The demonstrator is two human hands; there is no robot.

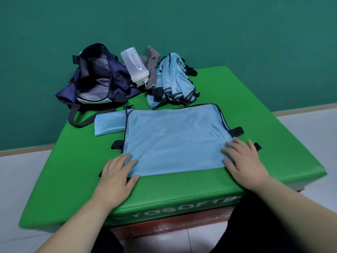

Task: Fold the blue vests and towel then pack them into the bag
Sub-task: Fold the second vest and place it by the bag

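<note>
- Light-blue mesh vest with dark trim and black straps (175,137) lies spread flat on the near half of a green padded mat (255,99).
- Left hand (116,172) and right hand (244,161) press its two near corners, fingers straight, grasping nothing.
- Step in hand, by the look of it: smoothing the vest before a fold. The next move calls for pinching one edge and carrying it across evenly, loose straps tucked in.
- A small folded blue piece (109,125) sits at its far-left edge.
- Farther back lie a heap of unfolded blue vests (173,83), a grey striped towel (152,70), a white plastic bottle (135,68) and an open navy fabric bag (98,79).
</note>
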